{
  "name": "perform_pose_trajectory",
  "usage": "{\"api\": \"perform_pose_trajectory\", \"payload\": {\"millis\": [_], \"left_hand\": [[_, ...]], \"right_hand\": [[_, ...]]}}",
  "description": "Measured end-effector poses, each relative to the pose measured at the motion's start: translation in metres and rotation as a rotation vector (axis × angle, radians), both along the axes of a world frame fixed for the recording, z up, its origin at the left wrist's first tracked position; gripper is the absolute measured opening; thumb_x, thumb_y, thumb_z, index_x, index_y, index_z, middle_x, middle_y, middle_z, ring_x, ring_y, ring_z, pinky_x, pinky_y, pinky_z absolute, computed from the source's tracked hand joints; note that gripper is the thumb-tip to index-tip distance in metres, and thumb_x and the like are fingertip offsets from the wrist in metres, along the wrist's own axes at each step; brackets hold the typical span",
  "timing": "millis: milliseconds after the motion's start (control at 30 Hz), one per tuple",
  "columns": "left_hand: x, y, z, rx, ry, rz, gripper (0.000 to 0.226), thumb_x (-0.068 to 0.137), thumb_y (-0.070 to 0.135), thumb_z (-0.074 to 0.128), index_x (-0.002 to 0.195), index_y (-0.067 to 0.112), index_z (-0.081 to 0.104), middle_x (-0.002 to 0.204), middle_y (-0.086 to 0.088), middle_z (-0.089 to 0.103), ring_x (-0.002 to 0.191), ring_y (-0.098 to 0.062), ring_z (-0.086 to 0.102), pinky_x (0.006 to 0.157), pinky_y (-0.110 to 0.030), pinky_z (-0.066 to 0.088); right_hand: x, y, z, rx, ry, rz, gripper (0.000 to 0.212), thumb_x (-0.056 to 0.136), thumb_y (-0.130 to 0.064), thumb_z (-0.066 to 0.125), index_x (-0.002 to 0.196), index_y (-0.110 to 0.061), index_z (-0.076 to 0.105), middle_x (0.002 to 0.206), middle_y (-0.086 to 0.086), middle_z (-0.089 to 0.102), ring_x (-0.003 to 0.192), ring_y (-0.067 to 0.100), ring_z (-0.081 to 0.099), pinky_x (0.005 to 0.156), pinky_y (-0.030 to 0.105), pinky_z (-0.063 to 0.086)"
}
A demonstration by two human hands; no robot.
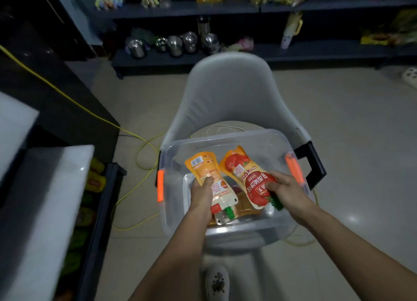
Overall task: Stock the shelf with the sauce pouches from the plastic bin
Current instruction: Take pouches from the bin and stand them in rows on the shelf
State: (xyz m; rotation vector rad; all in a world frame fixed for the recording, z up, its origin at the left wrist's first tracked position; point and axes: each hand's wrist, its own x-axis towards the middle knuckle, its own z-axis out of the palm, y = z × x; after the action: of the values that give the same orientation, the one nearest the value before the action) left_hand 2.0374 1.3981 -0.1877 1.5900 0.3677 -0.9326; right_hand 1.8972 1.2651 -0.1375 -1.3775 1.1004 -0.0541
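1. The left hand [201, 193] is closed around an orange-and-white sauce pouch [211, 181], gripped near its middle, its green cap [230, 213] pointing back toward the person.
2. The right hand [284, 188] is closed around a red tomato sauce pouch [249, 179], its green cap [277, 204] just beneath the fingers.
3. Both pouches are held side by side, apart, inside the clear plastic bin [266, 224], whose orange latches [293, 168] are seen on either side of the hands.
4. The bin is carried on the seat of a pale grey chair [230, 90] directly beyond the hands.
5. A pale tiled floor [352, 120] is spread around the chair, and a yellow cable [144, 149] is trailed across it to the left of the hands.
6. Far beyond the hands, a dark shelf [180, 59] is stocked with steel pots [174, 44] and packaged goods.
7. More packets can be glimpsed under the held pouches at the bin bottom, but their kind cannot be made out.
8. To the left of the hands, a blurred white surface [45, 199] is cut off by the frame edge; coloured items beside it are too dim to identify.
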Motion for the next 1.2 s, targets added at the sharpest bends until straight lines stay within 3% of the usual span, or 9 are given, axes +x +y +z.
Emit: {"api": "perform_pose_trajectory", "payload": {"millis": [200, 300, 433, 633, 767, 867, 967, 1067, 1200], "left_hand": [[-0.030, 0.087, 0.075, -0.088, -0.070, 0.117, 0.026, 0.097, 0.017, 0.053, 0.123, 0.018, 0.050, 0.089, -0.012, 0.070, 0.075, -0.028, 0.068, 0.073, -0.043, 0.057], [-0.049, 0.125, 0.111, -0.232, 0.069, 0.231, 0.047, 0.095, 0.047, 0.052, 0.126, 0.012, 0.057, 0.096, -0.015, 0.073, 0.080, -0.031, 0.071, 0.080, -0.049, 0.058], [-0.083, 0.178, 0.159, -0.410, 0.070, 0.305, 0.091, 0.062, 0.082, 0.055, 0.118, 0.012, 0.068, 0.113, -0.021, 0.070, 0.102, -0.041, 0.068, 0.087, -0.064, 0.051], [-0.135, 0.259, 0.210, -0.439, -0.127, 0.416, 0.064, 0.070, 0.039, 0.076, 0.122, 0.004, 0.063, 0.104, -0.020, 0.073, 0.081, -0.030, 0.073, 0.074, -0.042, 0.060], [-0.154, 0.297, 0.235, -0.493, -0.190, 0.573, 0.064, 0.071, 0.036, 0.076, 0.127, 0.010, 0.059, 0.110, -0.020, 0.071, 0.083, -0.032, 0.073, 0.071, -0.043, 0.060], [-0.158, 0.326, 0.249, -0.508, -0.237, 0.705, 0.065, 0.072, 0.037, 0.077, 0.130, 0.015, 0.055, 0.109, -0.017, 0.072, 0.094, -0.036, 0.071, 0.083, -0.053, 0.057], [-0.159, 0.364, 0.263, -0.475, -0.303, 0.846, 0.053, 0.082, 0.035, 0.072, 0.129, 0.016, 0.055, 0.106, -0.014, 0.074, 0.087, -0.032, 0.073, 0.073, -0.045, 0.059], [-0.163, 0.403, 0.278, -0.477, -0.358, 0.956, 0.048, 0.085, 0.034, 0.070, 0.128, 0.017, 0.056, 0.109, -0.014, 0.073, 0.091, -0.032, 0.073, 0.073, -0.043, 0.060], [-0.169, 0.459, 0.298, -0.417, -0.460, 1.011, 0.044, 0.086, 0.038, 0.069, 0.125, 0.022, 0.056, 0.106, -0.010, 0.074, 0.092, -0.029, 0.073, 0.080, -0.047, 0.059]], "right_hand": [[-0.026, 0.040, 0.075, 0.174, -0.185, 0.117, 0.031, 0.092, -0.005, 0.055, 0.122, -0.011, 0.059, 0.111, 0.015, 0.069, 0.098, 0.032, 0.067, 0.083, 0.040, 0.053], [-0.032, 0.065, 0.116, 0.229, -0.182, 0.367, 0.027, 0.092, -0.006, 0.056, 0.114, -0.019, 0.062, 0.107, 0.010, 0.071, 0.096, 0.026, 0.069, 0.081, 0.034, 0.054], [-0.034, 0.102, 0.163, 0.176, -0.145, 0.601, 0.027, 0.091, -0.007, 0.057, 0.114, -0.018, 0.064, 0.105, 0.010, 0.072, 0.089, 0.023, 0.069, 0.076, 0.031, 0.054], [-0.016, 0.165, 0.211, 0.139, -0.275, 0.485, 0.035, 0.079, -0.012, 0.072, 0.113, -0.008, 0.066, 0.109, 0.022, 0.068, 0.084, 0.029, 0.067, 0.072, 0.036, 0.055], [-0.012, 0.235, 0.223, 0.526, -0.442, 0.238, 0.073, 0.053, -0.029, 0.090, 0.114, 0.001, 0.061, 0.104, 0.022, 0.070, 0.081, 0.028, 0.070, 0.067, 0.038, 0.057], [-0.014, 0.298, 0.228, 0.741, -0.457, 0.151, 0.057, 0.072, -0.019, 0.078, 0.119, 0.004, 0.055, 0.102, 0.019, 0.068, 0.090, 0.028, 0.067, 0.069, 0.039, 0.056], [-0.011, 0.352, 0.236, 0.785, -0.472, 0.195, 0.077, 0.057, -0.010, 0.085, 0.125, 0.005, 0.053, 0.103, 0.019, 0.070, 0.090, 0.028, 0.070, 0.067, 0.037, 0.061], [-0.007, 0.403, 0.249, 0.913, -0.478, 0.187, 0.057, 0.069, 0.001, 0.073, 0.122, 0.004, 0.053, 0.110, 0.021, 0.066, 0.099, 0.030, 0.066, 0.074, 0.041, 0.060], [-0.003, 0.479, 0.265, 0.810, -0.475, 0.410, 0.018, 0.080, 0.001, 0.066, 0.097, 0.000, 0.062, 0.089, 0.015, 0.070, 0.084, 0.028, 0.069, 0.069, 0.039, 0.061]]}}
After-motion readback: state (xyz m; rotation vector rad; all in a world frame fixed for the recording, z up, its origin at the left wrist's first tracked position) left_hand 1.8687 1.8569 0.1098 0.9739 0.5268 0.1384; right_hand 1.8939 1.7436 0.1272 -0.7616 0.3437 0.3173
